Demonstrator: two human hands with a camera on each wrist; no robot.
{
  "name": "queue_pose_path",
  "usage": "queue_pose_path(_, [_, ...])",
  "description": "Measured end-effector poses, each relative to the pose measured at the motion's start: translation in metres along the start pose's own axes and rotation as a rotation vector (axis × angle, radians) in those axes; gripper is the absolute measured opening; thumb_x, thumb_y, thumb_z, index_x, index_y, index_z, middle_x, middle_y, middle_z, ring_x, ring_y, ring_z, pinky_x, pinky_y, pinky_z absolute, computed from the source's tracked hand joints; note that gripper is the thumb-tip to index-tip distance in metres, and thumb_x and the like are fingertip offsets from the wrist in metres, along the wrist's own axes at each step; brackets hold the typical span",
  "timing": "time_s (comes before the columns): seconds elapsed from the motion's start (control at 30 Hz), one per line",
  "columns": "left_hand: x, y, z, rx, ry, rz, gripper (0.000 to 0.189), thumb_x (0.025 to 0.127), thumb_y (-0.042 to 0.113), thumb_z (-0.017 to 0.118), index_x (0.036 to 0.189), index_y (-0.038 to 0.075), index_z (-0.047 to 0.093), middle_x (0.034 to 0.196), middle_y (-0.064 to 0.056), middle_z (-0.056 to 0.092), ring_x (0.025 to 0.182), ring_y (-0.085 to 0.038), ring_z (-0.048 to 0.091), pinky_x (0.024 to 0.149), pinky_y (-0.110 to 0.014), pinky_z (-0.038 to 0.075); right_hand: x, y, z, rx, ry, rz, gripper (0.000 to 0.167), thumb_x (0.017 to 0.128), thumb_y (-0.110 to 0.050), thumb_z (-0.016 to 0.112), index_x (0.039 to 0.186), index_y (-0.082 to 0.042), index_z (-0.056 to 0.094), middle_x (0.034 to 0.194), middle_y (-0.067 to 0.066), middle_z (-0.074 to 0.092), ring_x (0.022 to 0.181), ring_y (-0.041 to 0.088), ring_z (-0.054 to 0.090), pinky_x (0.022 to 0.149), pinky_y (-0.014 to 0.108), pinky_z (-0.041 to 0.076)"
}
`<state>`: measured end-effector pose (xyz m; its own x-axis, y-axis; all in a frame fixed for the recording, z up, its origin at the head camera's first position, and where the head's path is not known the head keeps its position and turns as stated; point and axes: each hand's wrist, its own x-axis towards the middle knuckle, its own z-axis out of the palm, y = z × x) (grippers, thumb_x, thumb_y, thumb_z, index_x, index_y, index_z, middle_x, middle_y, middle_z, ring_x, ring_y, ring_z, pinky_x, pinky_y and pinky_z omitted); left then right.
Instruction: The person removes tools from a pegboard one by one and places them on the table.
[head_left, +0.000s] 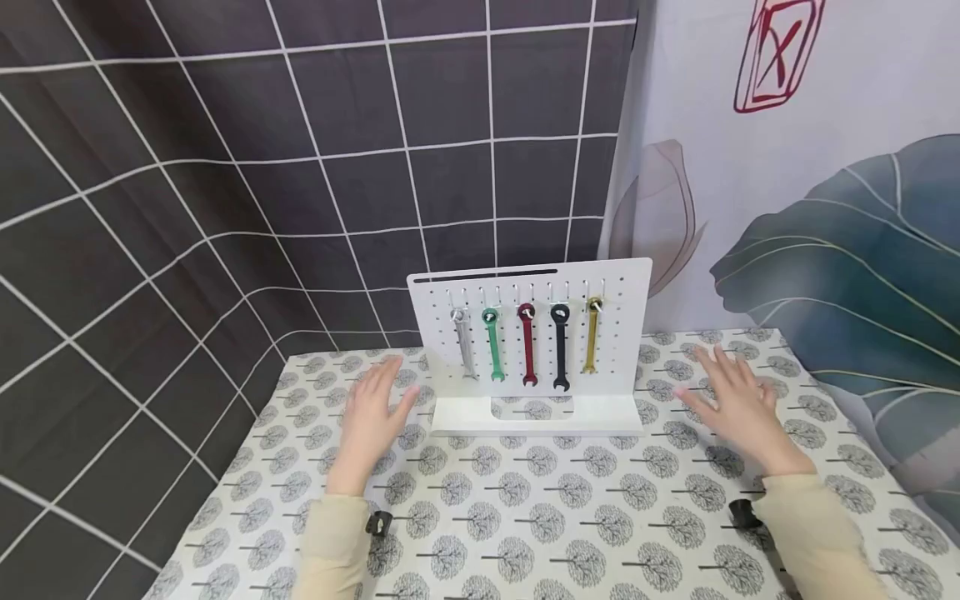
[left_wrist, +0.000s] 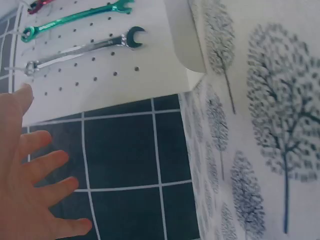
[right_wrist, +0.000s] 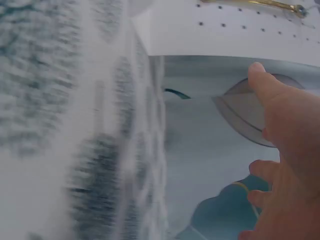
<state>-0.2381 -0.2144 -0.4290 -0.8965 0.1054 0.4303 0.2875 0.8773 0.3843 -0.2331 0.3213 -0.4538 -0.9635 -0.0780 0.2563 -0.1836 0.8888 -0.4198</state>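
Observation:
On a white pegboard stand (head_left: 628,329) hang combination wrenches in a row: silver (head_left: 465,346), green (head_left: 494,346), red (head_left: 528,346), black (head_left: 561,346) and gold (head_left: 592,340). Each hangs by its ring end from a hook, open end down. My left hand (head_left: 371,417) is to the left of the board, fingers spread and holding nothing; the silver wrench (left_wrist: 82,50) is the closest one in the left wrist view. To the right of the board my right hand (head_left: 738,408) also holds nothing, its fingers apart. The gold wrench (right_wrist: 270,4) shows at the top of the right wrist view.
A white cloth with tree prints (head_left: 547,525) covers the table. Behind it and along the left hangs a dark curtain with white grid lines (head_left: 360,192). A pale curtain with leaf prints (head_left: 675,108) hangs at the back right. The board's base (head_left: 457,417) has a cut-out in front.

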Motion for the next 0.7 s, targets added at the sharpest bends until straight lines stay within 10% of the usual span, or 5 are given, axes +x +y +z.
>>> queue_pose_path(0.5, [0.023,0.019,-0.025,-0.277,0.009,0.015,0.061,0.102,0.046,0.057,0.152,0.013,0.044,0.152,-0.016,0.046,0.139,-0.04,0.043,0.114,-0.06,0.032,0.029,-0.032,-0.067,0.119,0.149,-0.101,0.076,0.103,-0.038,0.057,0.162,-0.012,0.016,0.165,0.023,0.011,0.148,0.052,0.009,0.108,0.081,-0.001])
queue_pose_path(0.7, [0.031,0.03,-0.021,-0.364,-0.014,0.025,0.059,0.1,0.043,0.061,0.149,0.012,0.048,0.147,-0.012,0.053,0.135,-0.035,0.049,0.113,-0.059,0.035,0.038,-0.053,-0.082,0.199,0.157,-0.08,0.069,0.104,-0.038,0.054,0.161,-0.016,0.022,0.163,0.023,0.021,0.136,0.06,0.03,0.104,0.079,0.022])
